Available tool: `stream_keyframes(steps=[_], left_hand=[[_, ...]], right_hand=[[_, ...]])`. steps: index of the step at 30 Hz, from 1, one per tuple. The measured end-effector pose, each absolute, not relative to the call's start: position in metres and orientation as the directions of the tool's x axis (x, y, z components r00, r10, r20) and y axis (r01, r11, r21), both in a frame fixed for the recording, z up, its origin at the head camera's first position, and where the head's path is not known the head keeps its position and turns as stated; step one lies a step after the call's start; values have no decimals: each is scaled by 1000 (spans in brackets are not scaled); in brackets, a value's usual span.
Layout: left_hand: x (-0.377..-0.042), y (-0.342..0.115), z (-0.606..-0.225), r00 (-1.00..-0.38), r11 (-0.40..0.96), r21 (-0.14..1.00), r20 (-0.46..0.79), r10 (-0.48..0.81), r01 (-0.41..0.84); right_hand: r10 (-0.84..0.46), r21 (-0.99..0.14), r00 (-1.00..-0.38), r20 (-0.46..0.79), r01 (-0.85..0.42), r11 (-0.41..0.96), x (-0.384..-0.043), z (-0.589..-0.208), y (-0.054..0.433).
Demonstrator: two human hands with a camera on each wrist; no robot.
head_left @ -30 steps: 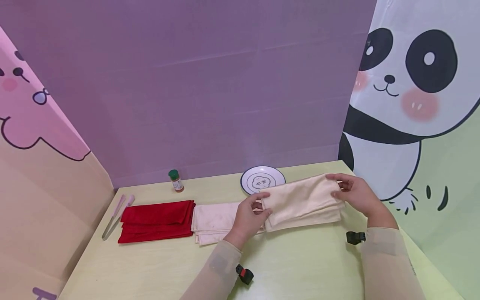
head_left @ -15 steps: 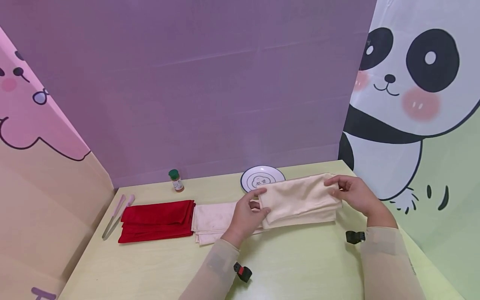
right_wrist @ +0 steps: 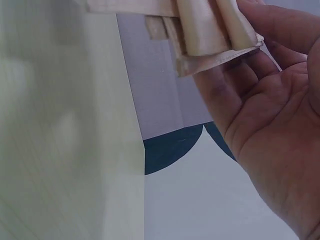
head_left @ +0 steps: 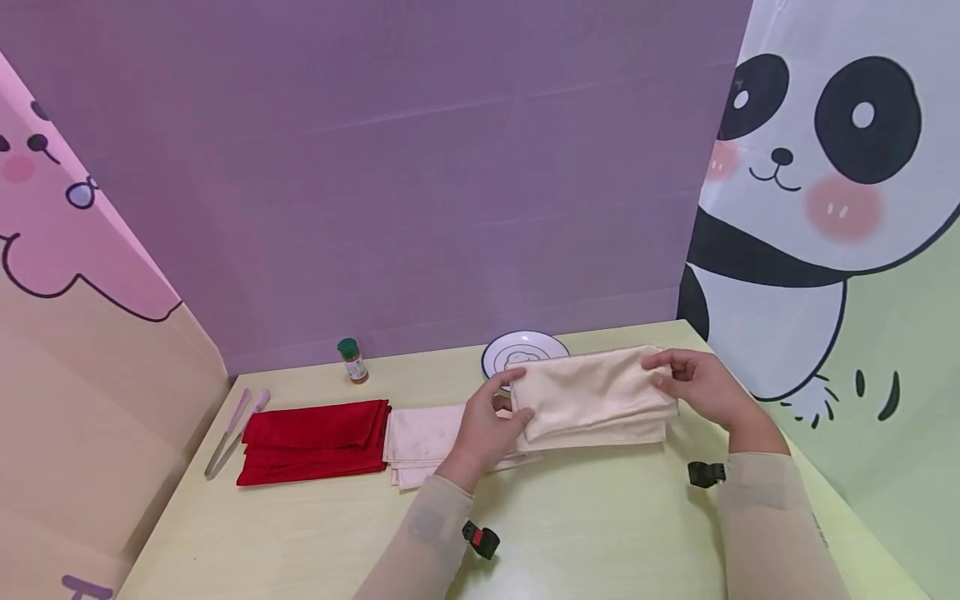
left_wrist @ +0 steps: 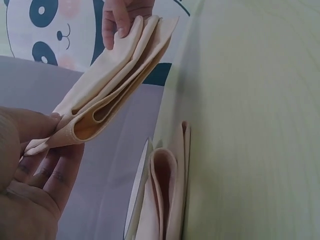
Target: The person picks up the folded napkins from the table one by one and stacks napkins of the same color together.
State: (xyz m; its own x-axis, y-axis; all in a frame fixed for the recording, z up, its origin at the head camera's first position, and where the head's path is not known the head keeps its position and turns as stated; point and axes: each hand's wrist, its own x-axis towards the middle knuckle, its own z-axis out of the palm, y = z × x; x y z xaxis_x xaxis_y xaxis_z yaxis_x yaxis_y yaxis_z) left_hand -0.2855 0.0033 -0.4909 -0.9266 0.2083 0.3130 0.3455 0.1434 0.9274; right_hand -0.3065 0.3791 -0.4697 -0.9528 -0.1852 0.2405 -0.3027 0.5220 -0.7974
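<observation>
A folded cream cloth (head_left: 592,396) is held up off the table between both hands. My left hand (head_left: 483,429) pinches its left end between thumb and fingers. At the other end my right hand (head_left: 701,385) grips the right edge. The left wrist view shows the cloth's layered folds (left_wrist: 100,110) side-on, above the table. Below and to the left lies a folded pale pink cloth (head_left: 423,433), partly hidden by the left hand. A folded red cloth (head_left: 315,442) lies beside it, further left.
A white plate (head_left: 498,358) with a blue rim stands at the back, partly covered by the cream cloth. Tongs (head_left: 228,433) with pink handles lie at the far left. A green-capped bottle (head_left: 352,362) stands near the back wall. Walls enclose the table (head_left: 315,542) on three sides.
Both hands have shifted slightly left with the cream cloth, which covers more of the plate and pale pink cloth. The other things have stayed in place.
</observation>
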Motion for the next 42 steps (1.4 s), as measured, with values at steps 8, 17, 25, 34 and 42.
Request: stream_keyframes(steps=[8, 17, 25, 34, 42], left_hand=[[-284, -1, -483, -910, 117, 916, 355, 214, 384], [-282, -7, -473, -906, 61, 919, 370, 207, 389], [-281, -14, -467, -910, 70, 924, 355, 212, 377], [-283, -30, -468, -912, 118, 919, 346, 222, 377], [-285, -45, -468, -916, 114, 927, 325, 233, 358]], right_hand=[[-131, -799, -940, 316, -338, 497, -307, -469, 375], [-107, -786, -924, 366, -369, 496, -310, -467, 369], [-161, -816, -917, 364, -397, 420, -308, -460, 361], [-211, -835, -925, 317, -377, 400, -308, -454, 349], [-250, -871, -936, 247, -328, 366, -310, -451, 339]])
